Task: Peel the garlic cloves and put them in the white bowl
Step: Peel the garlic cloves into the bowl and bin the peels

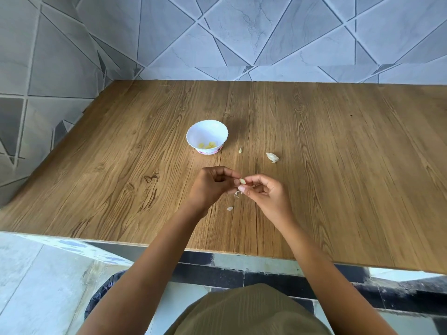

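**Garlic clove pinched between both hands over the table**

Pinches a small, pale yellowish garlic clove (242, 181) between the fingertips of the left hand (212, 184) and the right hand (263, 192), over the middle of the brown wood-grain table (338, 165). Closes both hands narrowly on that one clove, thumbs and forefingers meeting at it, the other fingers folded in toward the palms.

Farther from the body and slightly left of the hands, near but apart from them: a round white bowl with a scalloped rim and a pink patterned base (193, 131), upright on the table. Inside it, at the bottom: several peeled yellow cloves (208, 145).

To the right of the bowl and apart from it, lying on the wood: one unpeeled white garlic clove in papery skin (272, 157). Between the bowl and that clove: a thin sliver of pale skin (240, 149). Just beneath the hands: small scraps of white peel (237, 194), and one more white scrap (230, 208) a little nearer the table's front edge.

Behind the table: a wall of grey marbled tiles cut in triangles (242, 32). At the bottom of the view: olive-green ribbed fabric (249, 310) on the person.
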Motion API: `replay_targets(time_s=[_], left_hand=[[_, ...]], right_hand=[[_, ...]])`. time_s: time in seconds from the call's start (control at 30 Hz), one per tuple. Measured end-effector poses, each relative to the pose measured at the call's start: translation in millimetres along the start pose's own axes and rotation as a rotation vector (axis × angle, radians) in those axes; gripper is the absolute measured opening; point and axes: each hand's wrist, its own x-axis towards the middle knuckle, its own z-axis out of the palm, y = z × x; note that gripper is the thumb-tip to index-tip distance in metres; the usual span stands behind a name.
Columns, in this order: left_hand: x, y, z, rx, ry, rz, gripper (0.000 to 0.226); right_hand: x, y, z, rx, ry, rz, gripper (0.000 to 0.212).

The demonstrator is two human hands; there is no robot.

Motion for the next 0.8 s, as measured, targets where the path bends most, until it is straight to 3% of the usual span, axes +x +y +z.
replay_targets(time_s=[0.27,0.37,0.47,0.53,0.7,0.8], left_hand=[[-3,-4,4,0.315,0.084,0.139,0.017],[-6,-4,4,0.418,0.094,0.235,0.013],[-7,-5,4,0.436,0.059,0.262,0.014],[-8,-7,4,0.405,0.073,0.233,0.016],[-5,-9,-6,0.277,0.189,0.107,0.022],[-2,-9,-14,0.297,0.222,0.042,0.022]], right_hand=[[-3,-1,2,-0.190,0.035,-0.114,0.010],[-2,-3,2,-0.055,-0.008,0.026,0.005],[-1,-6,1,0.182,-0.009,0.248,0.014],[-1,-6,3,0.172,0.016,0.288,0.015],[-6,-3,-2,-0.213,0.006,0.070,0.016],[-9,1,-4,-0.302,0.009,-0.021,0.020]])
